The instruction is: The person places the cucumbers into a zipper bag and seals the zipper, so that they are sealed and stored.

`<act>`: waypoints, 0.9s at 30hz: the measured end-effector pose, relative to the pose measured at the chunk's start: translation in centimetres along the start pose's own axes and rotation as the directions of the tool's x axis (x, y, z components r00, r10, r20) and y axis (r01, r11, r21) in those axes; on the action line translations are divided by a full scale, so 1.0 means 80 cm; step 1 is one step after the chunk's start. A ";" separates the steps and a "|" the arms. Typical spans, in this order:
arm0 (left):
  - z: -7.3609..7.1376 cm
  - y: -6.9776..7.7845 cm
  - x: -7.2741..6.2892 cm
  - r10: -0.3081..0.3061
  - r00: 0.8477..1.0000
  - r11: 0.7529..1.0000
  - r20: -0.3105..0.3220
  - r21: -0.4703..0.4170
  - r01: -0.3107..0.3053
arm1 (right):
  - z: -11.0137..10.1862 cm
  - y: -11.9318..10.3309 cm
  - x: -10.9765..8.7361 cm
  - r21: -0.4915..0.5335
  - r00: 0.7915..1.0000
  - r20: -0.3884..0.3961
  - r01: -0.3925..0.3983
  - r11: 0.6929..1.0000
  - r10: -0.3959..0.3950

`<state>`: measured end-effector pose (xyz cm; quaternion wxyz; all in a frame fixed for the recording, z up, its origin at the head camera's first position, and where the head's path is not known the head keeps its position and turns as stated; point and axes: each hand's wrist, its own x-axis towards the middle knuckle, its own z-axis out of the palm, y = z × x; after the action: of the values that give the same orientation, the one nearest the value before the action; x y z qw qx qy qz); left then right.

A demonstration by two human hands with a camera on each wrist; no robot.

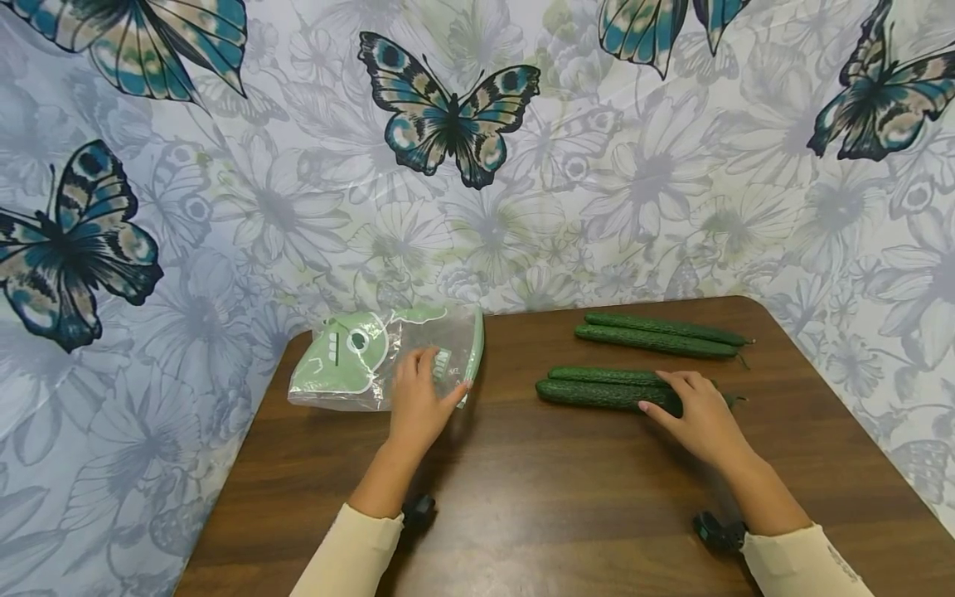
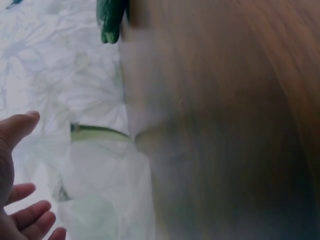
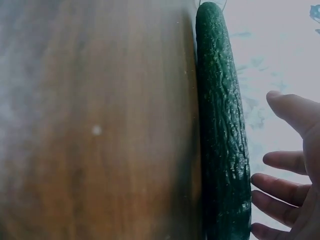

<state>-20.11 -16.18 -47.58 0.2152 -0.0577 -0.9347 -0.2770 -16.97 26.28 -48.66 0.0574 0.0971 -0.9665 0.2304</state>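
Observation:
My left hand (image 1: 418,402) is over the right part of a clear plastic bag (image 1: 336,373) with a green print and a green strip along its right edge. In the left wrist view the thumb is spread away from the loosely bent fingers (image 2: 33,215), and nothing lies between them. On the right, my right hand (image 1: 701,419) hovers over the stem end of the nearer pair of cucumbers (image 1: 597,394), partly hiding it. The right wrist view has one long bumpy cucumber (image 3: 222,125) beside the extended fingertips, with the thumb (image 3: 290,109) apart from it.
A second pair of cucumbers (image 1: 656,338) lies farther back, near the rear right edge of the brown wooden table (image 1: 507,514). Behind the table hangs a floral backdrop with butterflies (image 1: 453,112). Dark wrist devices (image 1: 718,531) sit under both wrists.

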 end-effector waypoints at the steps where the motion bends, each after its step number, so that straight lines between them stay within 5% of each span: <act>1: 0.003 0.002 0.001 -0.010 1.000 1.000 0.000 0.013 0.010 | 0.001 0.001 -0.001 -0.003 1.000 -0.001 -0.002 1.000 0.002; 8: 0.023 0.011 0.009 0.005 0.997 0.992 -0.072 0.123 0.004 | 0.006 0.007 -0.006 -0.017 1.000 0.000 -0.006 1.000 0.006; 15: 0.029 0.013 0.010 -0.035 0.998 0.975 -0.053 0.218 0.046 | 0.010 0.011 -0.007 -0.041 1.000 -0.020 0.011 0.999 -0.012; 27: 0.026 0.002 0.000 -0.050 0.992 0.986 -0.113 0.150 0.067 | 0.010 0.017 -0.009 -0.070 1.000 -0.022 0.006 0.998 -0.007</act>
<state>-20.86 -14.95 -49.05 0.2611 0.0018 -0.9415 -0.2130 -16.61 27.24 -50.09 0.0721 0.0958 -0.9730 0.1974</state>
